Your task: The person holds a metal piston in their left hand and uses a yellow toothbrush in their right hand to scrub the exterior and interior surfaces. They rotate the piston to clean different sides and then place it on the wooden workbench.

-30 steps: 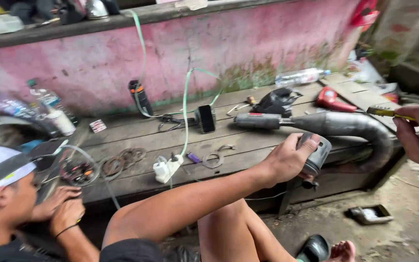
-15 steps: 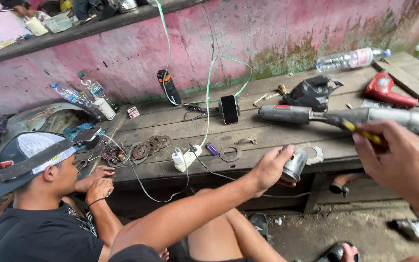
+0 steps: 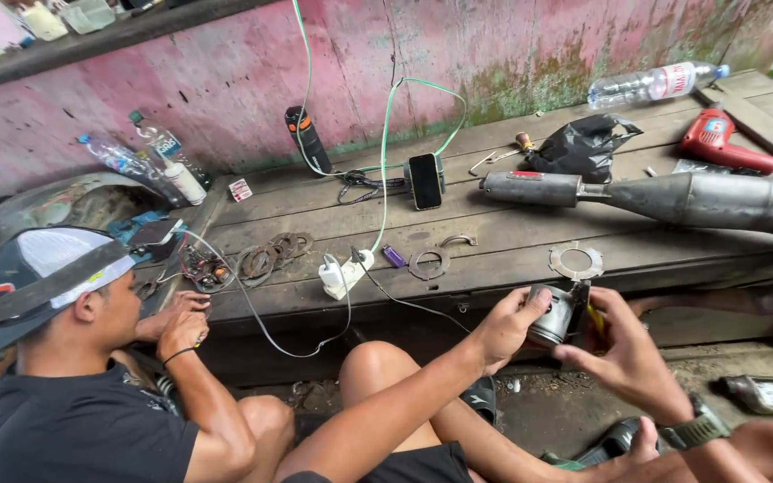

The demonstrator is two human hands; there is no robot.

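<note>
Left hand (image 3: 505, 326) grips a metal piston (image 3: 554, 315) in front of the wooden bench (image 3: 494, 259); right hand (image 3: 624, 353) pinches a yellow-handled tool (image 3: 594, 319) against it.

Left hand (image 3: 505, 329): grips grey metal piston (image 3: 555, 315) from the left.
Right hand (image 3: 624, 353): fingers at piston's right side, yellow-handled tool (image 3: 595, 319) held against it.
Bench (image 3: 494, 255): wooden planks; exhaust pipe (image 3: 673, 199), gasket ring (image 3: 575, 262), phone (image 3: 425, 181).
Co-worker (image 3: 73, 376): crouched left, capped.
</note>
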